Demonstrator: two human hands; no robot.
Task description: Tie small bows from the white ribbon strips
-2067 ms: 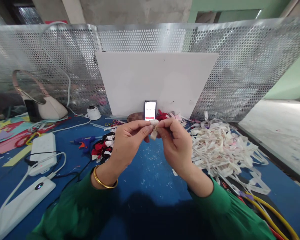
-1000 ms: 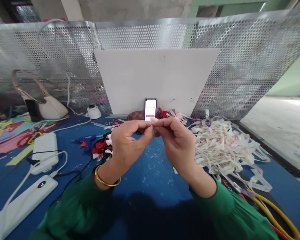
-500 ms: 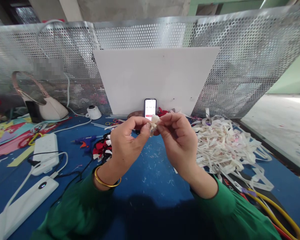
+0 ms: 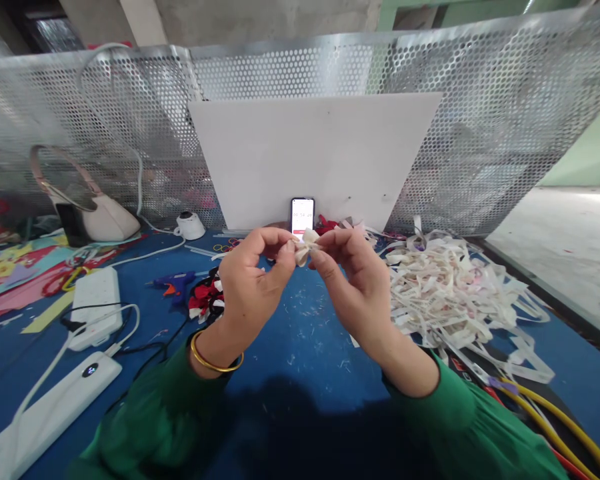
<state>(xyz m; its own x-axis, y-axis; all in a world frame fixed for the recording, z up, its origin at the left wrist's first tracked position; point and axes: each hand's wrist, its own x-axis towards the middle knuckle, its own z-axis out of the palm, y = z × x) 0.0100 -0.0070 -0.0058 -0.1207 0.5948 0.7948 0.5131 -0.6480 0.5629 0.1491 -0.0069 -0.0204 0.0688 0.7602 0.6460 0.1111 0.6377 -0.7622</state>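
Note:
A small cream ribbon bow (image 4: 306,247) is held up between my two hands, above the blue table (image 4: 300,333). My left hand (image 4: 255,280) pinches its left side between thumb and forefinger. On the right side, my right hand (image 4: 355,287) grips the bow with thumb and fingertips. Its loops stand out at the top and bottom; the pinched sides are partly hidden by my fingers. Behind the bow, an upright phone (image 4: 303,215) shows a timer. A heap of printed cream ribbon (image 4: 450,287) lies right of my right hand.
A blue glue gun (image 4: 175,283) and a pile of red, white and black bows (image 4: 207,295) lie left. Further left are a power strip (image 4: 96,303), a power bank (image 4: 55,407) and cables. Yellow-handled scissors (image 4: 555,413) lie at right. A white board (image 4: 315,153) leans behind.
The bow has turned and spread, so its loops show more clearly between my fingertips. Both hands keep their pinch and have shifted slightly.

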